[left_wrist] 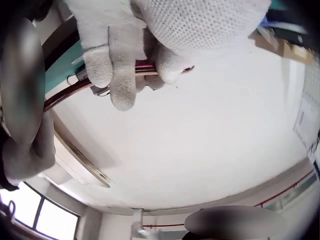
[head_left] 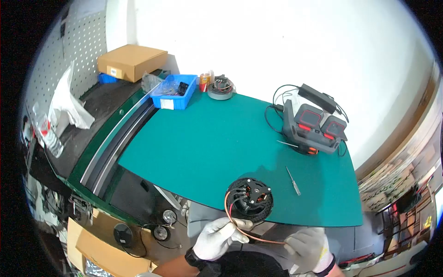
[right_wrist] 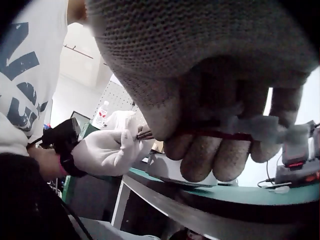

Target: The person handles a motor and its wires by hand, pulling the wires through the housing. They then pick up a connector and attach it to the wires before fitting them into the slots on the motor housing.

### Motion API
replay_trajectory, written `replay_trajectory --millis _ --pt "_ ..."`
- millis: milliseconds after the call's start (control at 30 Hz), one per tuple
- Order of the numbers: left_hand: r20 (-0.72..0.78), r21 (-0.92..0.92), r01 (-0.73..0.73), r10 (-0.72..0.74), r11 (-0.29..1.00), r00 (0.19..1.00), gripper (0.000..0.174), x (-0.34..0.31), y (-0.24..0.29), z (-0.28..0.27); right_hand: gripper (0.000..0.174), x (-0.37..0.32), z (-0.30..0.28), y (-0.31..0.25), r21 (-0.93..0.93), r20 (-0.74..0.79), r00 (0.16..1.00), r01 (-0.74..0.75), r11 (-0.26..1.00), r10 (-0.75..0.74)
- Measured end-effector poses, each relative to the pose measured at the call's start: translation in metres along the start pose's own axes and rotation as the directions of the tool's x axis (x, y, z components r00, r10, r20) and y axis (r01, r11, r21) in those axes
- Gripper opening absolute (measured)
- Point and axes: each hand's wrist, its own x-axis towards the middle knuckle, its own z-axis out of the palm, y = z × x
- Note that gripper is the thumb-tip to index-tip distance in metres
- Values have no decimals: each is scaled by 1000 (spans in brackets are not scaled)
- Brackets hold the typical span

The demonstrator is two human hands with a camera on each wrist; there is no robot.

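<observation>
A round black motor-like unit (head_left: pixel 256 191) with orange-copper parts sits at the green tabletop's front edge. From it a reddish-brown wire bundle (head_left: pixel 263 240) curves down and right between both hands. My white-gloved left hand (head_left: pixel 217 237) pinches the bundle just below the unit; the left wrist view shows the wires (left_wrist: pixel 67 95) passing between thumb and fingers. Farther along, my gloved right hand (head_left: pixel 307 249) grips the wires in front of the table edge. In the right wrist view, whitish translucent connectors (right_wrist: pixel 255 125) and a red wire lie across its curled fingers.
A screwdriver (head_left: pixel 293 181) lies right of the unit. Behind it stands a grey-black device (head_left: pixel 309 124) with cables. At the back are a blue bin (head_left: pixel 173 102), a can (head_left: pixel 204 83) and another round wired unit (head_left: pixel 220 90). An open cardboard box (head_left: pixel 106 249) is below left.
</observation>
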Motion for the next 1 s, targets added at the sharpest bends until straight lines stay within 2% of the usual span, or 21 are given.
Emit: replay_trajectory --millis 33,67,100,133,200,233,267,333,400,467,500,567,600,667,700,733,800,833,867,933,1000 --pt "-123 351 6 40 937 992 30 0 9 7 14 1 -2 3 -61 -19 1000 9 998 -10" --pt "-216 654 52 120 755 969 30 0 17 15 14 3 -5 8 -51 -33 999 -6 999 4" --pt "-216 774 49 190 632 958 30 2 25 25 14 5 -8 14 -100 -13 999 32 995 -33" --pt "-250 817 61 256 574 934 25 3 29 29 14 8 -11 20 -148 9 998 70 986 -70" --pt "-274 827 3 399 562 875 19 6 28 29 13 15 -13 32 -206 0 996 84 975 -86" --pt "-291 857 24 444 515 847 19 8 30 28 12 18 -14 38 -258 8 995 101 961 -102" --pt "-288 862 28 442 507 849 19 9 31 27 11 21 -15 43 -309 19 993 117 944 -117" --pt "-291 931 141 453 336 843 22 7 32 23 10 29 -17 49 -340 19 995 102 935 -102" --pt "-282 941 150 457 304 843 25 13 25 25 11 36 -16 56 -415 20 986 158 896 -164" --pt "-283 959 246 410 141 867 23 14 28 29 11 42 -15 61 -436 16 981 179 882 -192" --pt "-284 959 250 409 135 867 23 16 27 32 11 45 -16 63 -464 43 976 207 861 -212" --pt "-321 942 241 418 234 850 21 22 24 38 11 50 -14 68 -488 69 971 233 841 -229" --pt "-323 941 245 415 232 851 21 25 26 42 11 53 -12 70 -488 72 969 240 839 -236" --pt "-192 972 233 451 -37 872 19 33 32 50 10 55 -10 72 -489 74 968 247 837 -242" --pt "-117 974 195 476 -118 872 18 37 35 48 10 56 -9 71 -482 86 962 267 834 -258" --pt "-131 951 252 500 -181 856 19 40 38 48 10 57 -8 70 -475 97 957 287 832 -275" --pt "-96 933 266 543 -244 834 21 47 44 50 9 55 -1 66 -440 97 950 308 843 -296" --pt "-32 917 248 560 -314 828 22 50 47 41 9 53 3 63 -406 98 943 330 852 -319" --pt "1 916 239 599 -321 801 23 56 47 37 9 53 5 59 -403 97 943 330 854 -319" --pt "13 894 255 589 -370 808 23 61 52 32 10 53 10 52 -394 113 914 401 827 -389" --pt "-6 897 264 587 -355 809 21 60 52 33 14 52 11 45 -397 114 918 394 829 -381"
